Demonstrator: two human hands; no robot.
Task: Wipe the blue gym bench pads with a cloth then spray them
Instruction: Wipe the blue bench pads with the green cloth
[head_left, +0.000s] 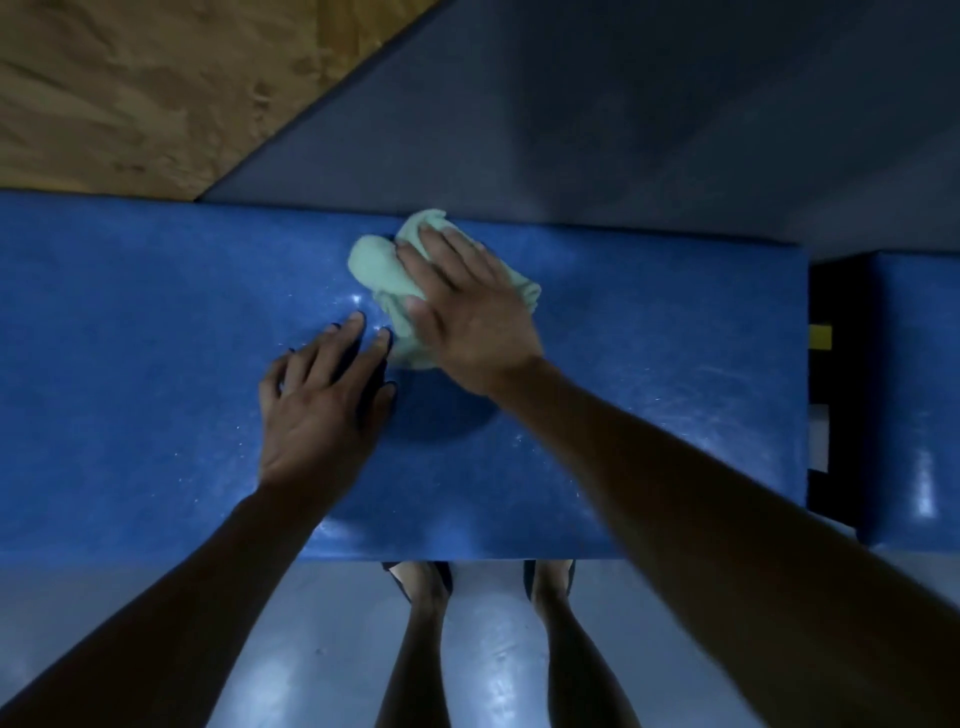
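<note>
A: Two hands on one pad, and only one of them is working. Why is the left hand down on the long blue bench pad at all?

B: I'd judge it is there as a brace. It lies flat on the vinyl just this side of the green cloth, fingers straight and a little apart, holding nothing. Leaning on it likely steadies the body while the other arm reaches across.

A: And the right hand?

B: It lies on top of the cloth, fingers extended and slightly spread, with the cloth bunched under the palm. A flat palm pushes more cloth against the surface than a pinch would. Whether the thumb hooks a fold I cannot tell.

A: Where does the cloth sit on the pad?

B: Near the pad's far edge, about midway along its visible length, with a fold poking out beyond the fingertips.

A: So how far along is the job?

B: Wiping, I'd say, with white flecks showing on the pad near the cloth and toward the pad's right end. A second blue pad sits past that end, across a dark gap. No spray bottle is in view, so that step looks not yet begun
</note>
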